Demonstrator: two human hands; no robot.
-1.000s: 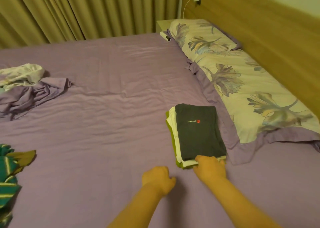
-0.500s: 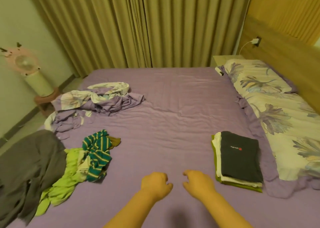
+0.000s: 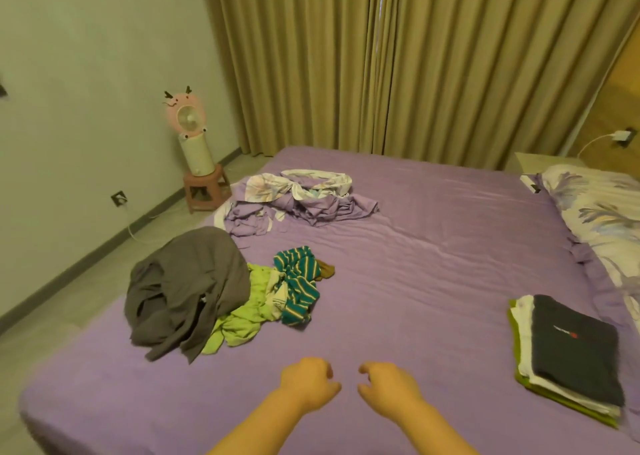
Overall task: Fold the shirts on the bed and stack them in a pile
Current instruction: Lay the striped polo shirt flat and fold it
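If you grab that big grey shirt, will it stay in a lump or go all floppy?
Probably floppy: the crumpled grey shirt lies in soft, sagging folds on the purple bed sheet. It likely unfurls and dangles when lifted. It partly overlaps the lime-green garment, so that might drag along.

Pale wall [image 3: 86, 56] left; grey floor [image 3: 69, 281]. Olive curtains [image 3: 381, 56] drawn full height. Pink fan [image 3: 187, 117] on pink stool [image 3: 204, 186]. Wooden headboard [image 3: 623, 108] right, charger plugged [image 3: 621, 137]. Dim warm light
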